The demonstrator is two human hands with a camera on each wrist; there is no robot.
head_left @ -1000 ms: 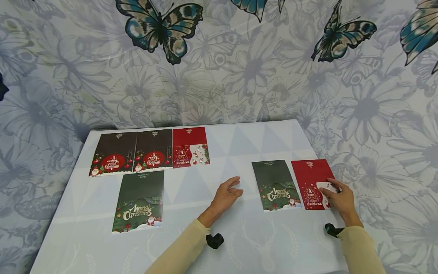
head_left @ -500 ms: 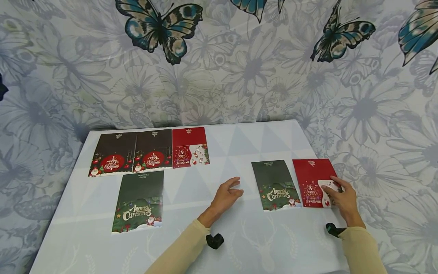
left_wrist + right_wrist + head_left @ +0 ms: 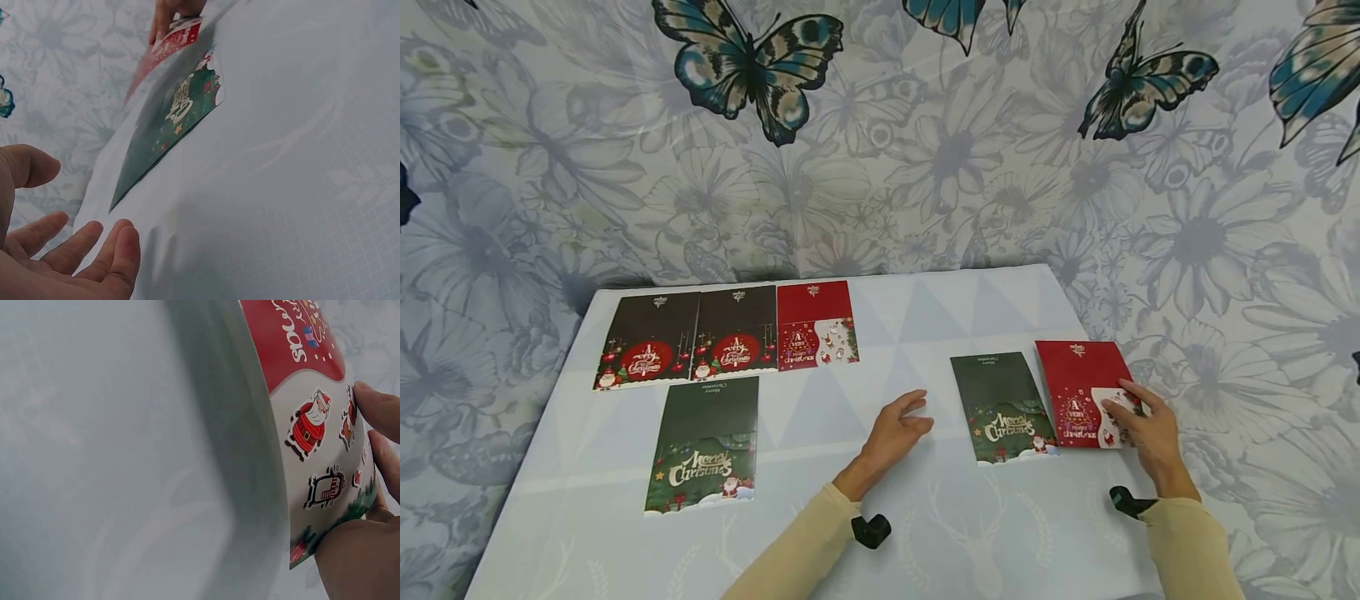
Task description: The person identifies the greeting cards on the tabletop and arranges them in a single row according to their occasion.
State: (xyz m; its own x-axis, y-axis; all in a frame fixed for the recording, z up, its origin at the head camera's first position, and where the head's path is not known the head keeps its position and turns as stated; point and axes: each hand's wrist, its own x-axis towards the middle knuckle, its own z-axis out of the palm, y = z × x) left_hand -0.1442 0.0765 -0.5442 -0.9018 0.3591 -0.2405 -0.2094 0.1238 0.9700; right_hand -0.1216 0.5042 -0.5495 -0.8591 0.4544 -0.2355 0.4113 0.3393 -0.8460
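My right hand (image 3: pixel 1157 437) pinches the right side of a red Christmas card (image 3: pixel 1078 371), thumb on the printed face. In the right wrist view the card (image 3: pixel 306 425) bows, and a dark shadow lies along its near edge. Its left edge runs right beside a green Merry Christmas card (image 3: pixel 996 387), which lies flat on the table. To the left of that card, my left hand (image 3: pixel 889 429) hovers low with relaxed fingers and holds nothing. The left wrist view shows its fingers (image 3: pixel 119 256) spread apart, with the green card (image 3: pixel 169 125) beyond them.
At the far left, two dark brown Christmas cards (image 3: pixel 658 321) (image 3: pixel 737 317) and another red card (image 3: pixel 812 300) form a row. A second green card (image 3: pixel 711 408) lies in front of them. The white patterned table (image 3: pixel 917 308) meets a butterfly-print backdrop (image 3: pixel 955 167).
The red card first slid slightly right with my right hand, then shifted back left and away from me, up against the green card's right edge. My left hand stays in place.
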